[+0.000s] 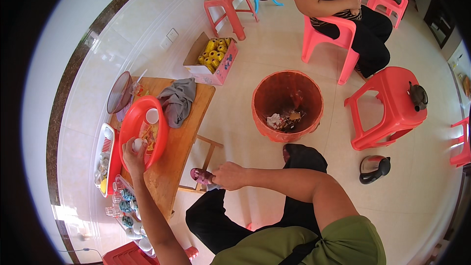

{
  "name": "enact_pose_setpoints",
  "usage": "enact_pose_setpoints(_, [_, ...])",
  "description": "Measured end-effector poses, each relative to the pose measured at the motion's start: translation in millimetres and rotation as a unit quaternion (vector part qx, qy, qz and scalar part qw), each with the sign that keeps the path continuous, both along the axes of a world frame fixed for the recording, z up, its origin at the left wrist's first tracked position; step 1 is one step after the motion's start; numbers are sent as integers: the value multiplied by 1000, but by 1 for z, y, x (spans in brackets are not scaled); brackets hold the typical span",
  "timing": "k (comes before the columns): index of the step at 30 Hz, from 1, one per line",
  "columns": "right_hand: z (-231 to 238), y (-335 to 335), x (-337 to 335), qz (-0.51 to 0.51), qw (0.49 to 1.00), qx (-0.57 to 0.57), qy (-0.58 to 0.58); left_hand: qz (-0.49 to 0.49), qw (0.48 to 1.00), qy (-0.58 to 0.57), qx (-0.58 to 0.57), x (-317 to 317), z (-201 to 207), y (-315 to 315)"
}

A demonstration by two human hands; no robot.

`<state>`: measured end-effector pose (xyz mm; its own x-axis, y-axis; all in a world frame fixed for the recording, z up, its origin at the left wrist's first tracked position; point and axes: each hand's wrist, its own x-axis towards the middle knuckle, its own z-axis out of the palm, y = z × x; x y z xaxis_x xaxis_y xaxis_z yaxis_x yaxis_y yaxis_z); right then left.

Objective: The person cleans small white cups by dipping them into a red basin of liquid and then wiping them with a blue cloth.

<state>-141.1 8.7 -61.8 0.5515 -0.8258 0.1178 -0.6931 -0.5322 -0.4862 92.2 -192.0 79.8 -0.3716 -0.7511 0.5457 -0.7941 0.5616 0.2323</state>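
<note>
My left hand [133,156] reaches over the near side of a red plastic basin [128,118] on the wooden table [179,142]. Its fingers are closed around a small white cup [139,144]. Inside the basin, a second white cup [152,116] stands near the far rim, beside wet-looking brownish scraps [148,135]. Above my left knee, my right hand [229,175] is closed, fingers curled down. A bit of greyish material [213,186] shows just below it; whether the hand grips it is hidden.
A crumpled grey cloth [178,102] lies behind the basin. Left of it are a white tray [104,159] and several glasses [117,198]. On the floor stand a red waste bin [265,130], a kettle [371,169] and a red stool [395,88]. Someone sits on a pink chair [338,29].
</note>
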Motion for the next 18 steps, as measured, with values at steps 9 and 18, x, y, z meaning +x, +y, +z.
enact_pose_setpoints(9, [-3, 0, 1, -1, 1000, -11, 2, 1, 1000, 5, -1, 0, -1, 0])
enact_pose_setpoints(18, [-2, 1, 1, -7, 999, -30, -18, 0, 1000, 0, -7, 1, 0, 1])
